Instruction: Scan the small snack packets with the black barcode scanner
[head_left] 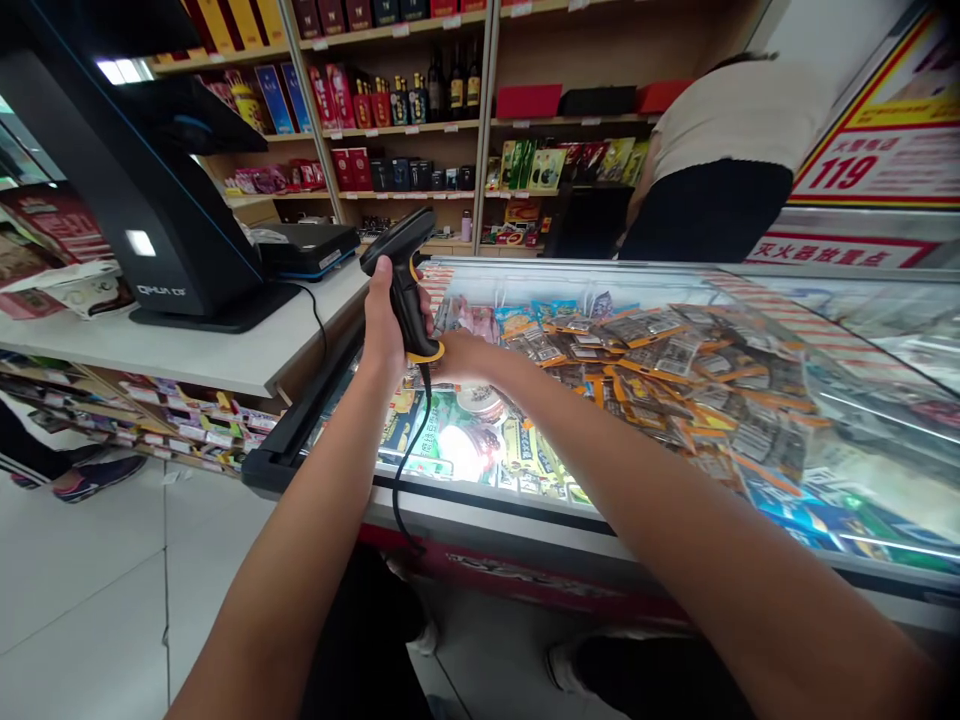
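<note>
Left grip [384, 335] is clasping the black scanner [409, 305] over the left edge of the freezer [517, 520]; right grip [459, 358] is tucking behind the handle's base, closure impossible to tell!

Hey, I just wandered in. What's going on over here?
A person holds a black scanner upright over a glass-topped case of packets. The left hand grips its handle; the right hand is at the handle's lower end, its grip partly hidden. A cord hangs below. Beyond the case, another person bends over near the shelves.
</note>
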